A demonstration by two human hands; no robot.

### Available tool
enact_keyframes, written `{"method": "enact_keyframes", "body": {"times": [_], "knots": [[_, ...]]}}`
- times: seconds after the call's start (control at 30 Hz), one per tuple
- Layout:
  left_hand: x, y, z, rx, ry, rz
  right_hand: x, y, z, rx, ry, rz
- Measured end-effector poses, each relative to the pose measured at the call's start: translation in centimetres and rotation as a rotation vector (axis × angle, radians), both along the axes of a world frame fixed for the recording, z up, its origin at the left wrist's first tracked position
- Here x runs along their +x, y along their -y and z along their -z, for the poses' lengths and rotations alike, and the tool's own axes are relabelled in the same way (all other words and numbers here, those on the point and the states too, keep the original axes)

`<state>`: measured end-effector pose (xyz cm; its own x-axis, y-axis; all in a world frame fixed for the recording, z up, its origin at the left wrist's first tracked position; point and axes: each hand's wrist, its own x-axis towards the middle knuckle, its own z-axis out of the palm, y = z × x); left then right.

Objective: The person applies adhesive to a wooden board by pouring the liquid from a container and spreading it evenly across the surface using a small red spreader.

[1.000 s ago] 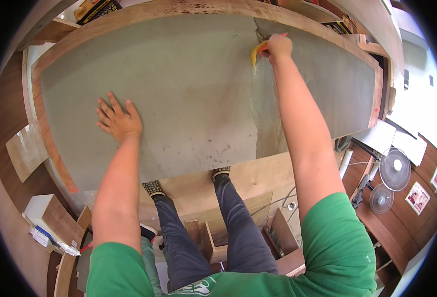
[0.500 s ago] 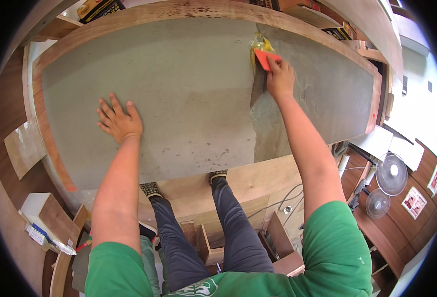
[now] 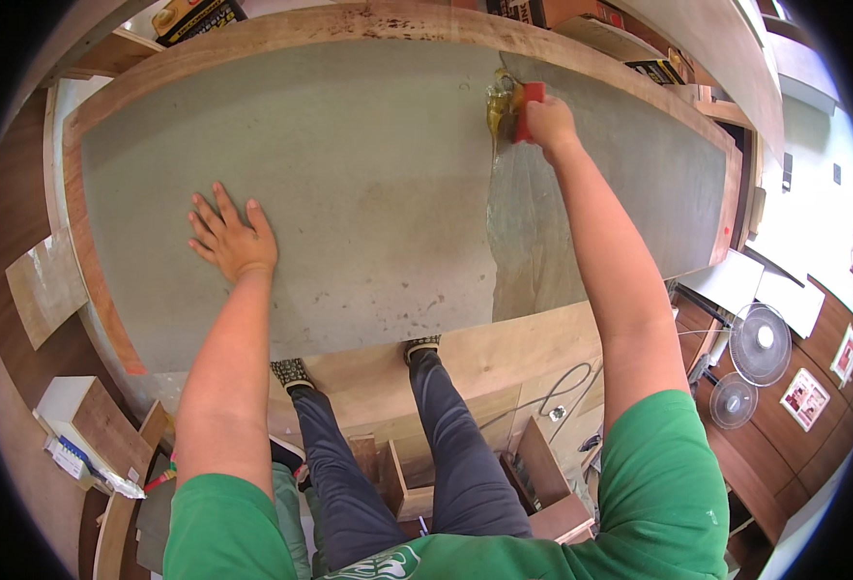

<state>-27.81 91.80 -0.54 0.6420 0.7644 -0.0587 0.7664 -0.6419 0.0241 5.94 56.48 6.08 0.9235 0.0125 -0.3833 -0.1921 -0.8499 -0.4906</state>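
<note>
My left hand (image 3: 232, 235) lies flat with fingers spread on the grey sheet (image 3: 330, 184), left of its middle. In my right hand (image 3: 552, 126) is a red plastic spreader (image 3: 529, 108), gripped near the far edge of the sheet. Its edge meets a glossy yellow glue-like smear (image 3: 497, 104), which sits on the border between the light grey area and the darker, wet-looking coated area (image 3: 639, 155) on the right. A shiny film streaks down from there toward me. The fingertips of my right hand are partly hidden behind the spreader.
A wooden border (image 3: 301, 27) frames the sheet's far side and ends. Cardboard boxes (image 3: 595, 24) stand beyond it. Two round fans (image 3: 763, 338) are at the right. Open wooden boxes (image 3: 542, 474) lie below by my legs, and a white-sided box (image 3: 83, 420) stands at lower left.
My right hand has turned the spreader upright and shifted it slightly right. The film below the yellow smear now spreads farther over the dark strip. My left hand stays in place.
</note>
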Motion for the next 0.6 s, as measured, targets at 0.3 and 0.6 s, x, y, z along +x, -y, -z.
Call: {"method": "enact_keyframes", "body": {"times": [0.3, 0.6], "knots": [[-0.2, -0.4, -0.7, -0.009, -0.063, -0.008, 4.2, 0.0, -1.7, 0.152, -0.04, 0.049], [-0.3, -0.6, -0.5, -0.042, -0.028, 0.0, 5.9, -3.3, 1.5, -0.021, 0.085, -0.254]]}}
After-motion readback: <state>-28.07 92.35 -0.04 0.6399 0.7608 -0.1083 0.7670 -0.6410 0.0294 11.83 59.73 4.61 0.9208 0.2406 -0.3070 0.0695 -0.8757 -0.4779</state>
